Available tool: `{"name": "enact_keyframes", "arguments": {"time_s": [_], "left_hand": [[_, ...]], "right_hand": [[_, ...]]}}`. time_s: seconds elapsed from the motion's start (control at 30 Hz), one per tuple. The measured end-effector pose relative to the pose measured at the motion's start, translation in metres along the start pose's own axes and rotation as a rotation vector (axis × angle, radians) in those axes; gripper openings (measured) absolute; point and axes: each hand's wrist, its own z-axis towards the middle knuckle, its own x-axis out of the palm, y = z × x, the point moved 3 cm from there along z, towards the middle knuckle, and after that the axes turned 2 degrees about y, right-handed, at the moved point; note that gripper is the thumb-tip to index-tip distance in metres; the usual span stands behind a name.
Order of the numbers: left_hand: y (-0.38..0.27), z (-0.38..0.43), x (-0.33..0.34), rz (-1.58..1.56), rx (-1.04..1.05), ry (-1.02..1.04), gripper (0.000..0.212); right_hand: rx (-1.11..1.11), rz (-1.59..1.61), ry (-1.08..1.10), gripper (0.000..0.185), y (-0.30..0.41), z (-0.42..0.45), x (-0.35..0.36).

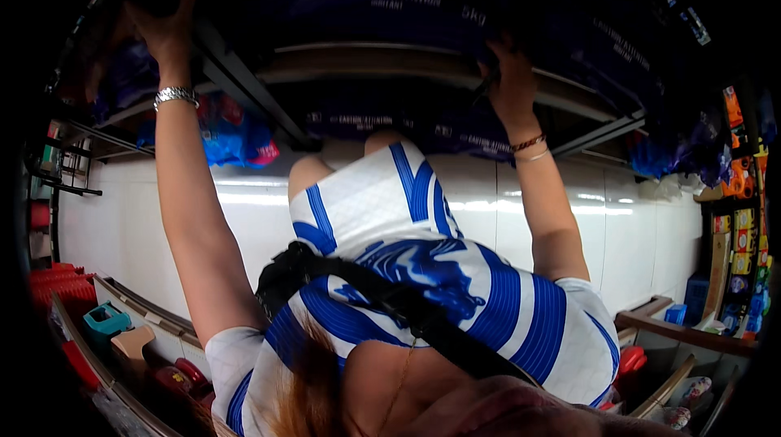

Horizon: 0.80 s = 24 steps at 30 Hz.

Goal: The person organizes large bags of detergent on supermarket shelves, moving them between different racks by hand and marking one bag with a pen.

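Note:
My left hand (165,31) reaches up beside a metal shelf upright (244,80), thumb and fingers spread into a V. Its fingertips fade into shadow, so its contact with the stock there is unclear. Large dark-blue printed bags (390,10) with warning text fill the shelf (378,65) before me. My right hand (512,86) is raised at the shelf's front edge, its fingers up against the bags. A slim dark object (483,88) sticks out below its fingers; its kind is too dark to tell. More dark-blue bags (366,117) lie on the level below.
Blue-and-pink packs (238,141) sit low at left, with purple packs (701,150) at right. Behind me, divided bins hold a teal plastic item (107,318) and red goods (631,361). Yellow and orange goods (741,236) line the far right. White floor tiles (476,193) show between.

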Motion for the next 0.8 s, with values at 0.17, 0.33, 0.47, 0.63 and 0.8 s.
{"name": "enact_keyframes", "arguments": {"time_s": [0.17, 0.33, 0.47, 0.63, 0.8], "left_hand": [[0.035, -0.005, -0.006, 0.159, -0.146, -0.026, 0.117], [0.046, 0.009, -0.016, -0.189, -0.586, 0.099, 0.1], [0.078, 0.013, -0.013, -0.27, -0.734, 0.151, 0.077], [0.133, 0.004, -0.011, -0.237, -0.567, 0.282, 0.071], [0.141, 0.004, 0.001, -0.138, -0.453, 0.206, 0.072]], "right_hand": [[-0.002, 0.067, -0.053, 0.044, -0.001, 0.0, 0.007], [-0.019, 0.141, -0.109, 0.059, 0.002, 0.001, 0.009], [-0.011, 0.121, -0.093, 0.061, 0.003, -0.001, 0.013], [0.007, 0.168, -0.072, 0.059, 0.008, 0.005, 0.021], [0.047, 0.15, -0.012, 0.056, 0.005, 0.006, 0.034]]}}
